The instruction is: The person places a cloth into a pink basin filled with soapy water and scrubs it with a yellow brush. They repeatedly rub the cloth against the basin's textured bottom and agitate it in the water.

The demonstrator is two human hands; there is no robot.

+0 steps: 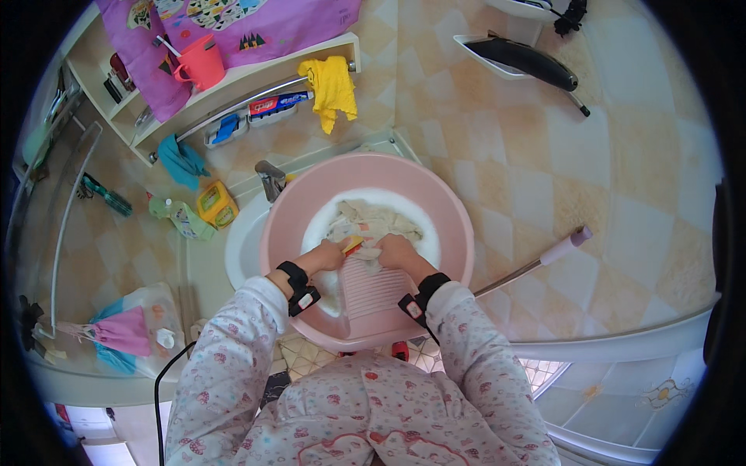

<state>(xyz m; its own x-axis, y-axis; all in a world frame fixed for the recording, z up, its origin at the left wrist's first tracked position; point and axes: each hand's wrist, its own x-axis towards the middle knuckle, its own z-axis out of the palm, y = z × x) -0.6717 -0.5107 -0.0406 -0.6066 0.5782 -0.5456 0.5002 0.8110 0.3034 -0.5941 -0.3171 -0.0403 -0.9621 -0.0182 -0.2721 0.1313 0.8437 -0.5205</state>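
A large pink basin (462,233) stands in front of me, with white suds (426,213) around a soaked pale beige cloth (377,217). A ribbed pink washboard surface (373,291) slopes down its near side. My left hand (323,256) is closed on a small yellow-and-red piece (353,244) whose exact kind I cannot make out; it lies against the cloth. Just to the right, my right hand (399,253) has its fingers closed on the cloth at the washboard's upper end. Both wrists wear black straps.
Behind the basin a metal faucet (272,180) rises from a white sink (245,241). A yellow bottle (217,205) and a green pouch (180,218) stand left. A wall shelf (256,76) carries a red mug (203,64). A purple-ended handle (566,245) sticks out right.
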